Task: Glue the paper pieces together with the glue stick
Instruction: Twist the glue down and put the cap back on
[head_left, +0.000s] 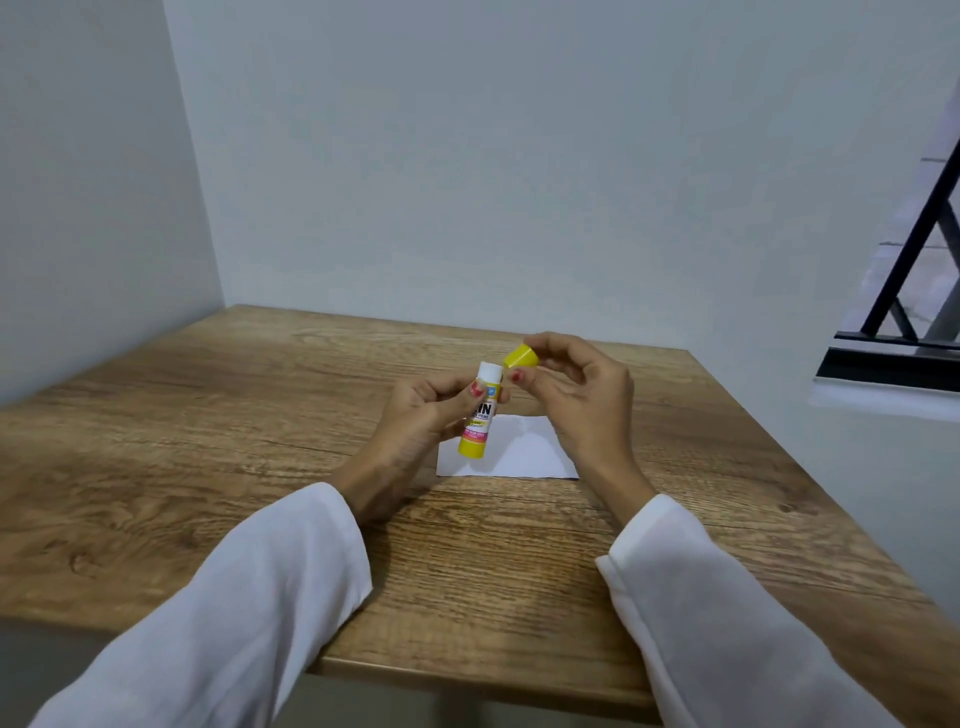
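My left hand (421, 415) grips a glue stick (480, 415), held nearly upright above the table, its white top end bare and its yellow base pointing down. Just to the right and a little higher, my right hand (576, 395) pinches the yellow cap (521, 357) between thumb and fingers; the cap is off and apart from the stick. Under both hands a white paper piece (511, 452) lies flat on the wooden table (208, 441). Part of the paper is hidden by the glue stick and my hands.
The table stands in a corner, with walls at the left and the back. Its front edge runs below my white sleeves. A window with a black railing (914, 244) is at the right.
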